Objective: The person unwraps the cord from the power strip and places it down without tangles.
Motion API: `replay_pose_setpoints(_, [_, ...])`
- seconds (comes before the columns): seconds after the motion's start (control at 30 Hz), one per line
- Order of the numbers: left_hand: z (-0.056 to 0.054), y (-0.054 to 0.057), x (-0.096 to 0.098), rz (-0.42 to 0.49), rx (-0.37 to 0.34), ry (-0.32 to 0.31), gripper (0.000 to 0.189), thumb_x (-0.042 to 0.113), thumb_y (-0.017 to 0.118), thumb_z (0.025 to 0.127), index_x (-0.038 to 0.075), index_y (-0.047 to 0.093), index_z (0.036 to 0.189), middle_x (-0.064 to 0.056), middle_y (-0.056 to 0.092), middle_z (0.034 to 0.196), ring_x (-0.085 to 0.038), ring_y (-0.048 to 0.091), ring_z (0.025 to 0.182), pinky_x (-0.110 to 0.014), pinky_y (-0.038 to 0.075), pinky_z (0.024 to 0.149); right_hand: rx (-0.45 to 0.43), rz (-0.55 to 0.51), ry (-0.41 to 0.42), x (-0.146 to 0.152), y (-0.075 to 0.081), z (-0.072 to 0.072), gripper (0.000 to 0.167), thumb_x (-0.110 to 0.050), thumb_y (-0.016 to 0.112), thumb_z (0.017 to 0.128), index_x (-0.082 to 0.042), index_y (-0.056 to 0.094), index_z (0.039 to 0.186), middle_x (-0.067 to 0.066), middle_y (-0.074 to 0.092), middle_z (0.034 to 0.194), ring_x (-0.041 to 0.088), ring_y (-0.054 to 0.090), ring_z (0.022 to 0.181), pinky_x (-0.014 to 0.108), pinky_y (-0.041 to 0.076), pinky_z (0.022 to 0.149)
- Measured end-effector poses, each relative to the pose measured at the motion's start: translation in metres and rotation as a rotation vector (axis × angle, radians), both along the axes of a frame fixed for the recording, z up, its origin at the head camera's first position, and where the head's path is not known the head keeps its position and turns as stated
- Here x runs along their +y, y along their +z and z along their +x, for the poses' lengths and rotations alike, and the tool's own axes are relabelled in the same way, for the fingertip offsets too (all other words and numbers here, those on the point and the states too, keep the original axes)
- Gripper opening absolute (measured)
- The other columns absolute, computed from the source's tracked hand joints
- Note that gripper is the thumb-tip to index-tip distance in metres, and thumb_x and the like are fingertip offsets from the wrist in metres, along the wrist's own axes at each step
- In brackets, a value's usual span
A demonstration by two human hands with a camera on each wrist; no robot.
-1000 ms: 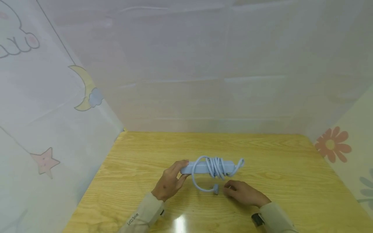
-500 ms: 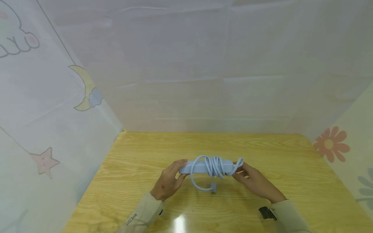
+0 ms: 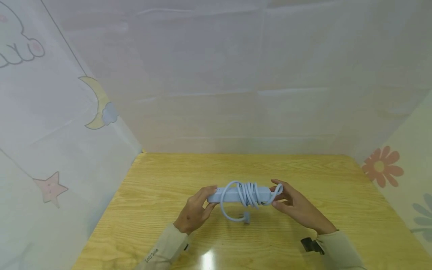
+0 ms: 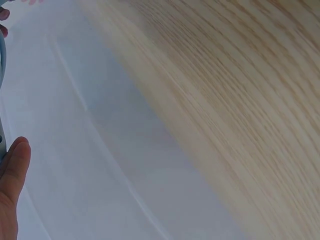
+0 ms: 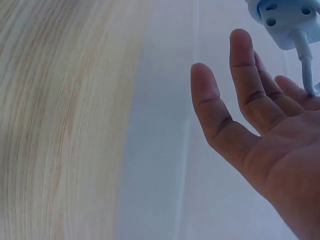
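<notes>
A white power strip [image 3: 231, 195] is held level above the table, its own cord [image 3: 249, 194] wound several times around its body. My left hand [image 3: 193, 213] grips the strip's left end between thumb and fingers; the left wrist view catches only part of that hand at its left edge. From a loose loop of cord the plug [image 3: 246, 217] dangles below the strip. At the strip's right end, my right hand [image 3: 294, 205] has its fingers spread around the cord's small loop. In the right wrist view those fingers are loosely bent, near the strip's end face [image 5: 292, 30].
The wooden table [image 3: 168, 172] stretches beneath both hands. Behind it hangs a pale sheet [image 3: 216, 112], and printed sheets with a moon [image 3: 98, 97], a star [image 3: 51, 187] and a flower [image 3: 381, 167] flank the sides.
My right hand has gone from beside the plug up to the strip's right end, and its fingers have since spread wider there. The left hand keeps its grip nearly in place.
</notes>
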State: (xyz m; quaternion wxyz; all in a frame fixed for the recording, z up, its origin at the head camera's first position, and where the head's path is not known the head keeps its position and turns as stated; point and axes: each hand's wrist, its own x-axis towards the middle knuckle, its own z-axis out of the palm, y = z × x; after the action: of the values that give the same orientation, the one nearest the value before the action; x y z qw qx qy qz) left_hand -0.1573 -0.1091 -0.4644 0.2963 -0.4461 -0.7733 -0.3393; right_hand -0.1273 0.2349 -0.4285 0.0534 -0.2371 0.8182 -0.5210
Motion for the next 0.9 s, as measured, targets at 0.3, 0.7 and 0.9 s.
replay_pose_setpoints(0.3, [0.0016,0.0002,-0.001,0.006,-0.007,-0.005,0.043,-0.005,0.074,0.085,-0.008,0.052,0.122,-0.025,0.062,0.119,-0.037,0.067,0.107,-0.027,0.049,0.095,-0.024,-0.087,0.029,-0.0019,-0.0003,-0.0011,0.053,-0.007,0.054,0.103,0.001,0.032,0.15,0.033,0.044,0.141,0.009,0.059,0.114,0.03,0.053,0.088])
replay_pose_setpoints(0.7, [0.0022,0.0014,-0.001,0.014,0.029,-0.038,0.03,0.005,0.067,0.095,-0.006,0.056,0.12,-0.024,0.063,0.119,-0.036,0.069,0.104,-0.028,0.051,0.092,-0.02,-0.062,0.0,-0.0021,0.002,-0.0015,0.05,-0.01,0.06,0.101,-0.005,0.042,0.147,0.022,0.055,0.133,0.01,0.061,0.114,0.031,0.053,0.09])
replay_pose_setpoints(0.9, [0.0019,0.0003,0.0004,0.025,0.05,-0.052,0.026,0.009,0.062,0.099,-0.007,0.058,0.118,-0.025,0.064,0.118,-0.036,0.069,0.102,-0.028,0.052,0.091,-0.06,-0.15,0.062,-0.0041,0.0066,-0.0022,0.048,-0.003,0.06,0.099,0.005,0.042,0.144,0.031,0.051,0.133,0.012,0.064,0.11,0.031,0.055,0.086])
